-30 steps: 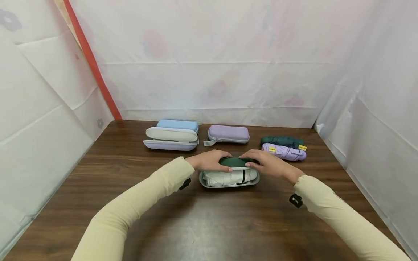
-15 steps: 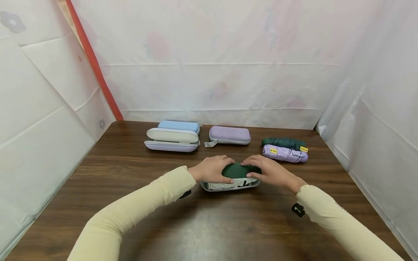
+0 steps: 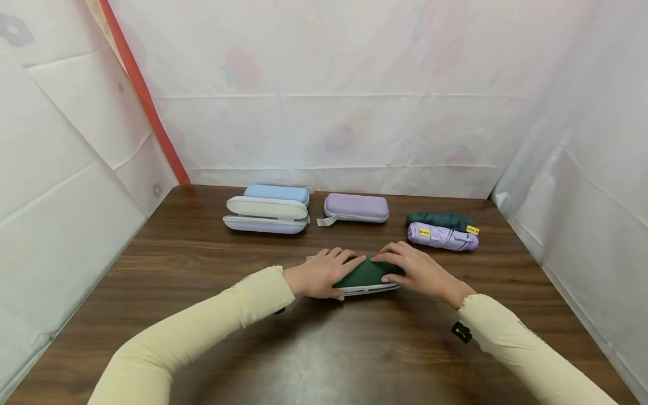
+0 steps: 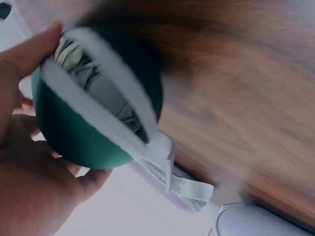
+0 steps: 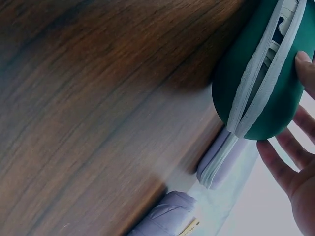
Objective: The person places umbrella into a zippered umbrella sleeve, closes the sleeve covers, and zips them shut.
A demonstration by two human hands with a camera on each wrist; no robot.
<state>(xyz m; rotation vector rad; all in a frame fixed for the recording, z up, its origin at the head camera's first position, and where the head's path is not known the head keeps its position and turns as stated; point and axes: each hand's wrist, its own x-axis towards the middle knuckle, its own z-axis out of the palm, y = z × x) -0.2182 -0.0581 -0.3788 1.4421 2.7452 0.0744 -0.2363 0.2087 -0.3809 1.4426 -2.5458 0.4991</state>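
A dark green zip case (image 3: 367, 274) lies on the table, its lid lowered to a narrow gap along the front. In the left wrist view a pale folded umbrella (image 4: 101, 93) shows through the gap between the zipper edges. My left hand (image 3: 324, 274) holds the left end, fingers over the lid and thumb at the front rim. My right hand (image 3: 415, 269) grips the lid's right part, thumb on its front side and fingers over the top. A grey strap (image 4: 189, 189) sticks out at the case's left end.
Behind, a lilac case (image 3: 265, 225) stands open before a blue case (image 3: 278, 193). A purple case (image 3: 356, 206) with a grey strap lies right of them. At right lie a dark green folded umbrella (image 3: 437, 219) and a lilac folded umbrella (image 3: 442, 237).
The green lid has come down and forward over the pale umbrella, leaving only a thin gap. My left hand has shifted left and its thumb has moved down to the front rim.
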